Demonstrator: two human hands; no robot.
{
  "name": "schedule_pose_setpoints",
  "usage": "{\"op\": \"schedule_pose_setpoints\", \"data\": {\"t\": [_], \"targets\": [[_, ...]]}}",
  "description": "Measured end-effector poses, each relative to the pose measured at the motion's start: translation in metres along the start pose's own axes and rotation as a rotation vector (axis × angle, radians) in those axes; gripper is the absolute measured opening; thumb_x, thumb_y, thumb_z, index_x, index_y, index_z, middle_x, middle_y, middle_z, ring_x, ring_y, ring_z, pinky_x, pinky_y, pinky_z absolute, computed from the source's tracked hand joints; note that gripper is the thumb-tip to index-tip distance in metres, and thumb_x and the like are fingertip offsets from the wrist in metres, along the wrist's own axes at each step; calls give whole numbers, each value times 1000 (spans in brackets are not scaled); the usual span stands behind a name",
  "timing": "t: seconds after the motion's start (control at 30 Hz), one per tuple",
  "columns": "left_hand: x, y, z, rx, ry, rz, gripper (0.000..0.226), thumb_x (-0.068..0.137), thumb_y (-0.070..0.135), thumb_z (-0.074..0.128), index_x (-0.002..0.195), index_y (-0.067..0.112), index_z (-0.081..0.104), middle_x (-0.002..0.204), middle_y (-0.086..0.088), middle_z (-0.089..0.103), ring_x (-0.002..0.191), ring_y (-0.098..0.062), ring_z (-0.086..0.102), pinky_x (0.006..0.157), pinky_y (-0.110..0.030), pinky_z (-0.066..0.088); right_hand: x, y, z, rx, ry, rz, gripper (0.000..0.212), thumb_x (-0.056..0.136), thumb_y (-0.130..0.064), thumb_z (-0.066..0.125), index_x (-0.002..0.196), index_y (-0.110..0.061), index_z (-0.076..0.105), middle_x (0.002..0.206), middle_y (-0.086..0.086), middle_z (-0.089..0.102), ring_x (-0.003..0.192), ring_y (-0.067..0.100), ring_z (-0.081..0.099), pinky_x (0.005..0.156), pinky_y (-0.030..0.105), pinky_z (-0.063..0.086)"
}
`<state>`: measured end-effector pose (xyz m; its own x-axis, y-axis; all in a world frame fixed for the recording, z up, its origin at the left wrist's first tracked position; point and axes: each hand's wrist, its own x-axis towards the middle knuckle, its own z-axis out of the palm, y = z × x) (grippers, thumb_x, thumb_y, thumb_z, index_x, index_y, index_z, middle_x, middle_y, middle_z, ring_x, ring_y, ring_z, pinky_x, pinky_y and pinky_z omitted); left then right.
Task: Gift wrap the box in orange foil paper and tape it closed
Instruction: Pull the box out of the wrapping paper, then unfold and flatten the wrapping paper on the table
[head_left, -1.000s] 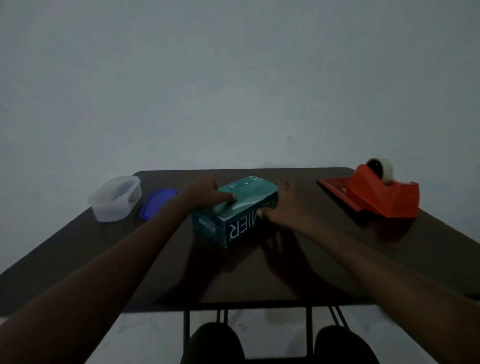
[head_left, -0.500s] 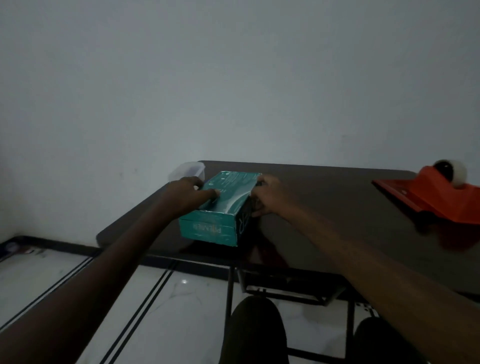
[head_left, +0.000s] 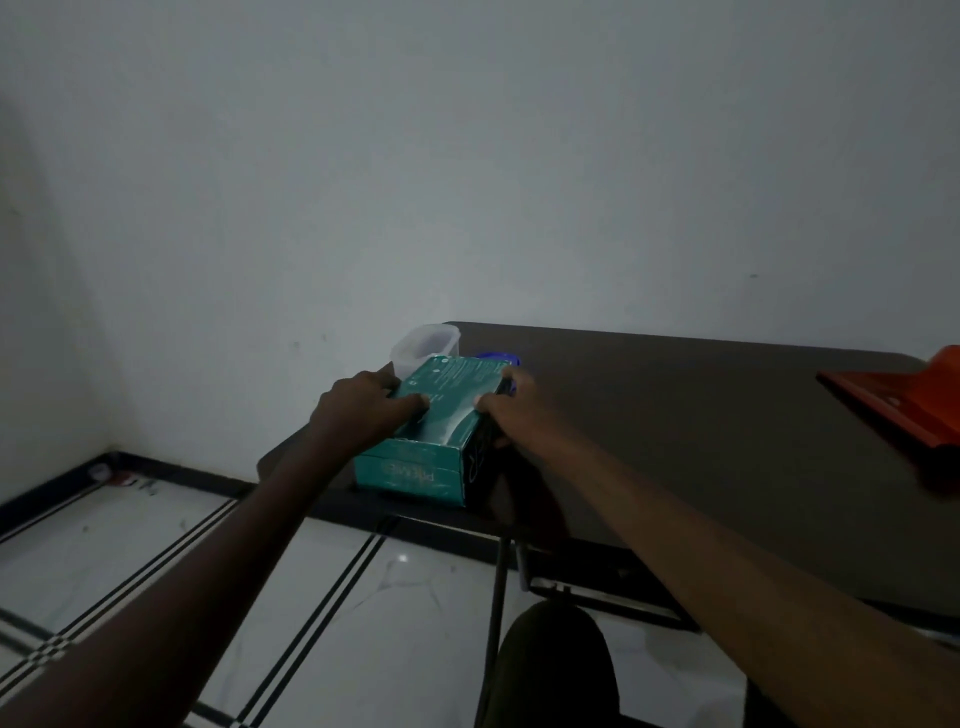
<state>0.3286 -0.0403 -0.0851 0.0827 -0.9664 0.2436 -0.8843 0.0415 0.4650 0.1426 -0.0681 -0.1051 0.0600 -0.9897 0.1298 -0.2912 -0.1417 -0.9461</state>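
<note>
A teal cardboard box (head_left: 441, 415) lies near the left front corner of the dark table (head_left: 675, 415). My left hand (head_left: 363, 405) grips its left side, thumb lying across the top. My right hand (head_left: 506, 402) grips its right side, fingers curled down over that edge. An orange tape dispenser (head_left: 904, 400) sits at the right edge of the view, partly cut off. No orange foil paper is in sight.
A clear plastic tub (head_left: 423, 348) stands at the table's far left corner, just behind the box, and a blue lid (head_left: 498, 357) peeks out beside it. White tiled floor (head_left: 156, 545) lies to the left below. My knees show under the table.
Both hands have slid the box leftward to the table's left front corner, turning it end-on toward me. The view has swung left, so the dispenser is now mostly out of frame.
</note>
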Motion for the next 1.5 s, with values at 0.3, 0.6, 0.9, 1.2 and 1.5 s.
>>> {"op": "schedule_pose_setpoints", "data": {"t": [0.3,0.6,0.9,1.2,1.5], "targets": [[14,30,12,137,332,178,50,84,54,63,119,19,67,110,-9,66,98,-27,62,81,-36,50,6,8,-33,-84,61,13,38,92,-26,61,125,-13,46,107,4,52,96,28,63,82,44,56],[70,178,84,-313,-188,302,45,78,54,66,93,12,74,84,-11,72,82,-29,71,80,-39,58,20,36,-164,-306,359,81,32,84,-35,66,110,-20,53,111,8,61,102,27,62,86,49,55],[93,335,180,-655,-633,181,43,92,31,66,112,-7,63,99,-26,68,74,-32,69,71,-39,62,-17,49,-311,-807,707,-7,40,91,-32,58,125,-12,53,117,12,63,108,30,59,86,35,47],[80,431,250,-660,-879,50,40,90,26,69,106,-6,52,96,-30,63,58,-31,64,47,-36,59,-58,85,-410,-1061,1069,226,84,77,-43,72,144,-9,33,143,17,43,133,37,37,106,51,32],[80,462,282,-643,-784,55,16,81,12,74,83,-2,66,77,-17,70,74,-28,72,80,-43,60,-83,121,-445,-557,903,397,81,71,-39,84,135,-13,41,133,10,56,118,31,57,97,44,48]]}}
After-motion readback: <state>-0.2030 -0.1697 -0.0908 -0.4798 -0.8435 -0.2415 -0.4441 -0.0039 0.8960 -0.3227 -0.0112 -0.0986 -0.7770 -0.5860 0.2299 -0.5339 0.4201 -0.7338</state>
